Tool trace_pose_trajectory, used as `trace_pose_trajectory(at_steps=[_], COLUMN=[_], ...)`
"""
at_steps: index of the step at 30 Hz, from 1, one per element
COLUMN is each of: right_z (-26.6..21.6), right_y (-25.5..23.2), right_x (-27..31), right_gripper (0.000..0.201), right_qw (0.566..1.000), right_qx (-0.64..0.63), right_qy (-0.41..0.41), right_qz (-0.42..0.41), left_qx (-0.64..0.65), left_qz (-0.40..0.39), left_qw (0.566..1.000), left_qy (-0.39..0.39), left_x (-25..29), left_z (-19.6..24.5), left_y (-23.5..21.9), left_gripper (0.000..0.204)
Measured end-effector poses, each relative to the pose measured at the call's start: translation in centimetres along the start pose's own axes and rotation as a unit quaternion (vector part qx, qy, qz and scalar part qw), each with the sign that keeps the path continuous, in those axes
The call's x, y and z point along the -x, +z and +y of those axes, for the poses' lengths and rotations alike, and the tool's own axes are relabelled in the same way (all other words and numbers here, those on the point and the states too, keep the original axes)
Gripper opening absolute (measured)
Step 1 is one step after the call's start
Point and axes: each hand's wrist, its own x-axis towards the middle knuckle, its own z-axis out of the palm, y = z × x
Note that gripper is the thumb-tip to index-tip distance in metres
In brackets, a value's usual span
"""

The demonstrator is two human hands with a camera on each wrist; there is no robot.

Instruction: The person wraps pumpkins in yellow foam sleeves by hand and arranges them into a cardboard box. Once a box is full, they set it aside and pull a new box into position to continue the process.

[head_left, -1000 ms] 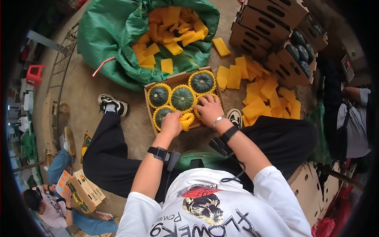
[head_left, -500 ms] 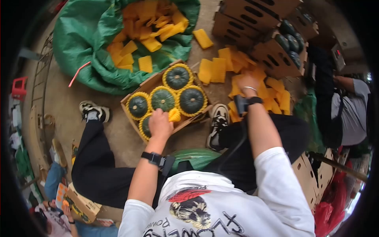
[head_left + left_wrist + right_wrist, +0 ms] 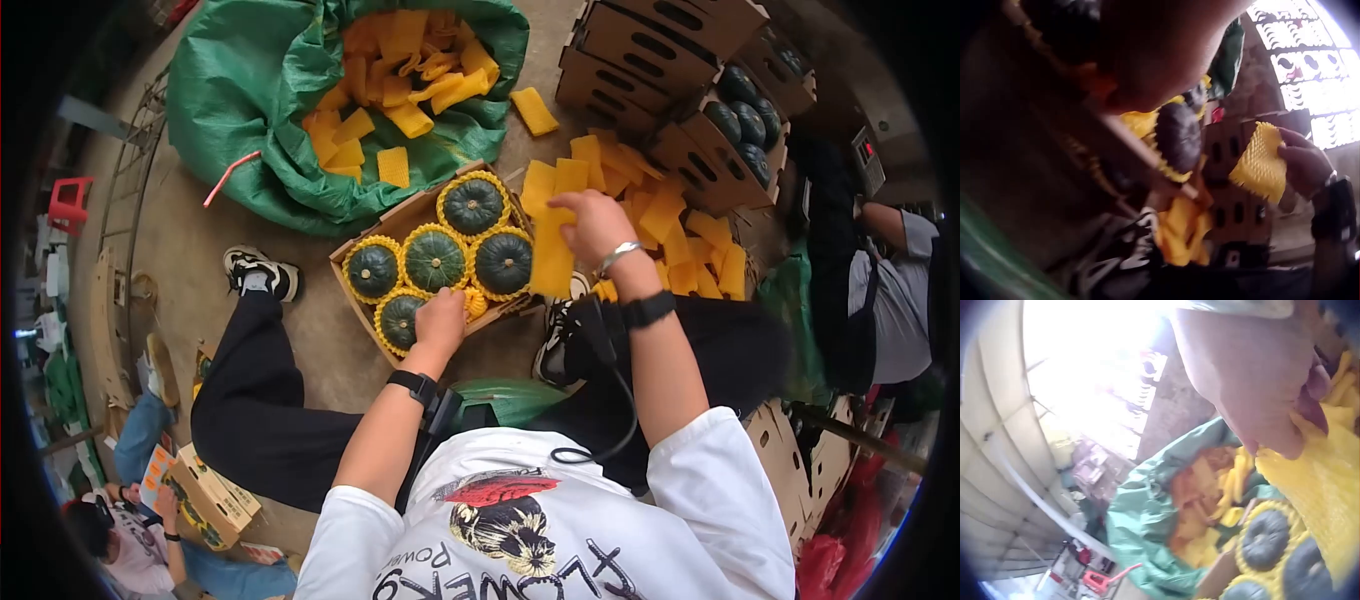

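My right hand (image 3: pixel 598 232) pinches a flat yellow foam net sleeve (image 3: pixel 550 250) by its edge. The sleeve hangs just right of an open cardboard box (image 3: pixel 402 212); its mesh shows in the left wrist view, where the foam net (image 3: pixel 1263 162) is held up. Several dark green pumpkins, among them a centre pumpkin (image 3: pixel 435 261) and a right-hand pumpkin (image 3: pixel 503 264), sit in the box in yellow foam collars. At the box's near corner my left hand (image 3: pixel 441 322) holds a bunched yellow foam net (image 3: pixel 475 301), partly hidden by the fingers.
Behind the box stands a green sack (image 3: pixel 250 130) full of foam nets. Loose foam nets (image 3: pixel 680 235) lie piled on the floor to the right. Slotted cartons (image 3: pixel 640 60) stand beyond, some with pumpkins (image 3: pixel 740 84). Other people sit at both sides.
My right hand left the box, reached right to the loose pile, and came back toward the box with a foam net. My left hand stays at the near corner.
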Motion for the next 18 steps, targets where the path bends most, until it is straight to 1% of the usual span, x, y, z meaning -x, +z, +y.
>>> trace_pose_trajectory(at_steps=[1, 2, 3, 4, 5, 6, 7, 8, 9, 10, 11, 12, 13, 14, 15, 16, 17, 18], right_z=[-1.7, -2.9, -3.5, -4.0, -3.9, -5.0, -5.3, -5.7, -7.4, -8.6, -8.2, -7.1, -6.8, -6.5, -6.9, -7.9, -8.8, -5.9], right_y=[-0.6, -0.8, -0.6, -0.5, 0.9, 0.7, 2.3, 4.7, 5.0, 5.2, 6.0, 7.5, 7.9, 8.0, 8.6, 9.8, 11.0, 9.1], right_x=[1.3, 3.0, 4.8, 6.2, 7.1, 7.8, 8.0, 8.1, 8.6, 8.9, 8.8, 8.8, 8.7, 8.1, 7.8, 7.2, 6.6, 6.7], right_gripper=[0.027, 0.028, 0.029, 0.030, 0.033, 0.034, 0.037, 0.039, 0.037, 0.035, 0.035, 0.031, 0.027, 0.021, 0.021, 0.022, 0.023, 0.024], right_qw=[0.999, 0.997, 0.992, 0.983, 0.976, 0.968, 0.955, 0.925, 0.899, 0.867, 0.868, 0.869, 0.853, 0.826, 0.828, 0.803, 0.780, 0.787], right_qx=[-0.030, -0.061, -0.115, -0.169, -0.195, -0.206, -0.217, -0.243, -0.219, -0.194, -0.197, -0.309, -0.414, -0.527, -0.523, -0.548, -0.569, -0.569], right_qy=[-0.025, -0.049, -0.049, -0.050, -0.037, -0.017, -0.051, -0.115, -0.149, -0.180, -0.183, -0.176, -0.166, -0.127, -0.127, -0.118, -0.104, -0.051], right_qz=[0.003, 0.003, -0.028, -0.056, -0.087, -0.144, -0.196, -0.270, -0.349, -0.423, -0.417, -0.345, -0.270, -0.154, -0.154, -0.201, -0.241, -0.233], left_qx=[0.029, 0.094, 0.153, 0.209, 0.326, 0.320, 0.465, 0.590, 0.474, 0.345, 0.316, 0.310, 0.416, 0.512, 0.547, 0.527, 0.497, 0.728], left_qz=[-0.025, 0.007, 0.019, 0.032, 0.025, 0.026, -0.076, -0.170, -0.146, -0.121, -0.123, -0.124, -0.171, -0.213, -0.223, -0.122, -0.022, 0.040], left_qw=[0.998, 0.995, 0.986, 0.972, 0.938, 0.939, 0.881, 0.787, 0.859, 0.911, 0.929, 0.930, 0.892, 0.828, 0.806, 0.838, 0.849, 0.684], left_qy=[-0.045, -0.033, -0.069, -0.104, -0.120, -0.119, -0.029, 0.063, 0.130, 0.193, 0.151, 0.154, 0.038, -0.079, -0.028, 0.073, 0.179, -0.025], left_x=[-0.3, -0.4, 0.4, 1.4, 3.0, 4.4, 6.0, 7.1, 7.8, 8.2, 8.6, 8.3, 8.1, 7.9, 8.0, 7.7, 7.3, 6.8], left_z=[0.2, -1.2, -1.4, -0.7, 0.6, 1.1, 1.5, 2.0, 2.7, 3.1, 2.5, 1.7, 0.8, 0.0, -0.3, -1.1, -1.6, 0.0], left_y=[-1.2, -1.2, -2.9, -6.0, -8.9, -9.6, -9.7, -10.1, -11.0, -11.7, -11.6, -11.4, -11.1, -10.8, -10.7, -9.5, -8.1, -8.4], left_gripper=[0.038, 0.044, 0.047, 0.051, 0.050, 0.050, 0.049, 0.048, 0.046, 0.043, 0.039, 0.039, 0.035, 0.031, 0.021, 0.018, 0.015, 0.013])
